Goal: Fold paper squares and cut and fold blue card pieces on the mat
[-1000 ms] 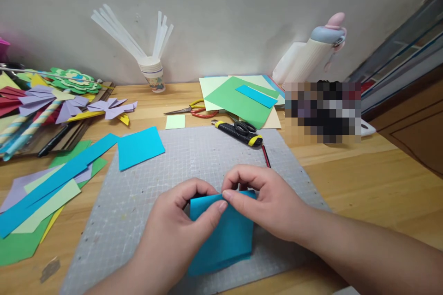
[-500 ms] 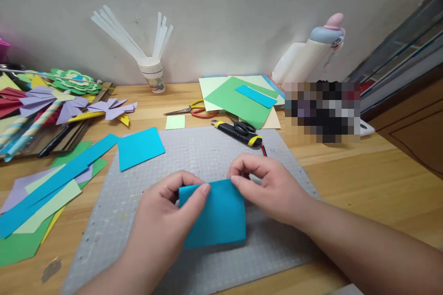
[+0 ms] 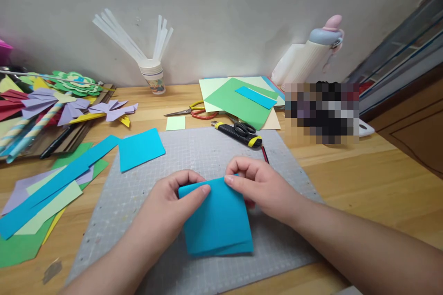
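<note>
A folded sheet of blue paper (image 3: 218, 221) is held between my two hands above the grey cutting mat (image 3: 114, 221). Its fold runs along the top, and two layers show slightly out of line at the bottom edge. My left hand (image 3: 176, 200) pinches the upper left, thumb in front and fingers behind. At the upper right, my right hand (image 3: 263, 189) pinches the fold between thumb and fingers, its fingertips partly hidden. A flat blue paper square (image 3: 141, 150) rests on the mat's far left corner.
Behind the hands lie a black-and-yellow utility knife (image 3: 238, 134), scissors (image 3: 180, 111) and a stack of coloured paper (image 3: 228, 101). Paper strips (image 3: 58, 193) and paper flowers (image 3: 114, 109) cover the left side. A cup of straws (image 3: 152, 76) and a bottle (image 3: 311, 55) stand by the wall.
The folded paper has tilted so more of its front face shows, with its lower edge nearer me and its layers slightly parted. My right hand has shifted a little left along the fold.
</note>
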### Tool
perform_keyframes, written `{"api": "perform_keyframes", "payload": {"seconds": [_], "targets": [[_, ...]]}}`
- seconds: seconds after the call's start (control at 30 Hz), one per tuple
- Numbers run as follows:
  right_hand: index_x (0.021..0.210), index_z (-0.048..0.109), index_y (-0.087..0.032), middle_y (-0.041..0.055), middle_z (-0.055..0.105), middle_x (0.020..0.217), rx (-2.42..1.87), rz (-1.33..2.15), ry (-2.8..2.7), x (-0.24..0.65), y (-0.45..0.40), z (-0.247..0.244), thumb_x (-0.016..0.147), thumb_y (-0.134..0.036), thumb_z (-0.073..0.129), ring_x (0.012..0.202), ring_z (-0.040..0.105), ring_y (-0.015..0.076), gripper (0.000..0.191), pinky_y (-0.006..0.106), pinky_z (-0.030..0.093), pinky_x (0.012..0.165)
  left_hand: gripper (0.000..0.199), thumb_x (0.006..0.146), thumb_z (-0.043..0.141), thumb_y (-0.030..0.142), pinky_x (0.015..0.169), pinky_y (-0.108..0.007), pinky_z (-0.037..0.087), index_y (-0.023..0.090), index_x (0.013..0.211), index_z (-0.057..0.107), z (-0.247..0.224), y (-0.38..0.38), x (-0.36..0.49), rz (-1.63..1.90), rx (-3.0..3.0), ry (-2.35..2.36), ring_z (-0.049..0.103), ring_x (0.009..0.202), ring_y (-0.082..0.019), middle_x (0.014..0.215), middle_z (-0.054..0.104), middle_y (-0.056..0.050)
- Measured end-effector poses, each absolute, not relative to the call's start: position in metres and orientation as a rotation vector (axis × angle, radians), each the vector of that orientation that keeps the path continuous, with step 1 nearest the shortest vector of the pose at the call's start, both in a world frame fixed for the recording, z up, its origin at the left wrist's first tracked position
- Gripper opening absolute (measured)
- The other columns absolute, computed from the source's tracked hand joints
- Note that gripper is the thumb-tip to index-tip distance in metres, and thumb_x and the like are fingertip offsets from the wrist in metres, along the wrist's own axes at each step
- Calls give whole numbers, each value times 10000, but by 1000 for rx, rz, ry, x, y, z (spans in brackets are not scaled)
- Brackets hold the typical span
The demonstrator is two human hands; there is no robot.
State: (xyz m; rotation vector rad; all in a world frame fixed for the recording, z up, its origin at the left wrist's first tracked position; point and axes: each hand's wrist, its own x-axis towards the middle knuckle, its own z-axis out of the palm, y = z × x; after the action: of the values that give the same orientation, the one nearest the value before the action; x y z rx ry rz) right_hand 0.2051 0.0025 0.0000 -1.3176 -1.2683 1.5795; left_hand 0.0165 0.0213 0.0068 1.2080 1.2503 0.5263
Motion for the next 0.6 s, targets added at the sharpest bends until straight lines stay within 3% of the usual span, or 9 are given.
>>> {"api": "perform_keyframes", "payload": {"seconds": [0.17,0.3,0.43,0.6], "targets": [[732,471,-200,-86,490,478,-1345,1788,-1270,202,3,-4,811,-348,580,401,536,91,200,161,314,357,217,786,583,412,626,-281,412,208,772,654,12,26,12,447,1617,1334,571,719,-188,755,670,-11],[706,481,-195,-92,468,485,-1367,1799,-1363,202,2,-4,788,-273,591,413,496,74,157,174,352,399,189,792,572,383,617,-281,408,227,805,678,11,26,12,387,1782,1299,581,696,-185,748,681,-2],[714,497,-188,-78,449,530,-1273,1817,-1441,201,1,-8,794,-302,622,470,434,67,186,181,311,432,150,797,553,314,658,-264,424,219,756,662,9,23,16,336,1718,1155,595,736,-170,746,677,9],[761,530,-183,-74,419,552,-1297,1701,-1395,199,3,-16,810,-370,622,487,379,69,214,183,288,422,151,782,554,302,546,-227,370,195,692,611,7,22,19,380,1650,1198,519,621,-140,631,578,23]]}}
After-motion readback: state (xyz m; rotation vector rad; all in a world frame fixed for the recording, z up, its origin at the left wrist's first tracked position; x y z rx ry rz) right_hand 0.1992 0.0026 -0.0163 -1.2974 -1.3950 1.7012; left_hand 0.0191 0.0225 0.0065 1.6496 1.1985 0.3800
